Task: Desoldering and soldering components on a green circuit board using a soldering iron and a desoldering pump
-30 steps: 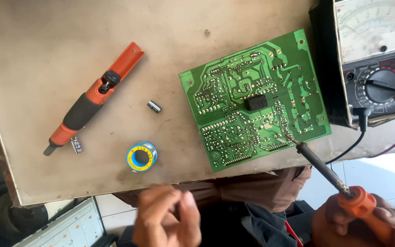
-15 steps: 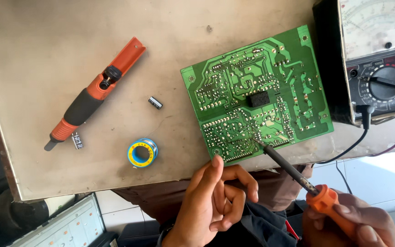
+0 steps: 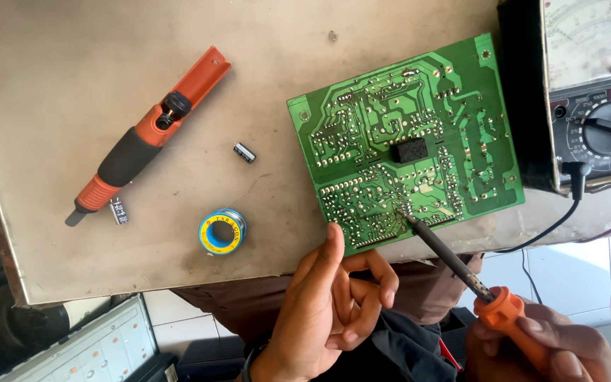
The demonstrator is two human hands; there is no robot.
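Head view. The green rectangular printed circuit board [image 3: 408,141] lies solder side up on the worn beige bench [image 3: 107,56], its near edge at the bench rim. The right hand [image 3: 542,346] has its fingers closed around the orange handle of a soldering iron [image 3: 454,262]; the dark tip rests on a joint in the lower row of pads. The left hand [image 3: 327,311] sits just below the board edge, fingers loosely curled and holding nothing, forefinger raised to touch the board's lower edge.

Progress, as judged: work at one joint is under way; no solder wire is at the tip. The small black cylindrical capacitor [image 3: 244,152] lies loose on the bench, well apart from the board.

Labels and packages: the small solder spool [image 3: 222,232] with a round blue-and-yellow label lies near the board's left corner. A black analogue multimeter [image 3: 588,92] with a pale scale plate and ringed dial stands at right. The orange-and-black desoldering pump [image 3: 146,138] lies at left, untouched
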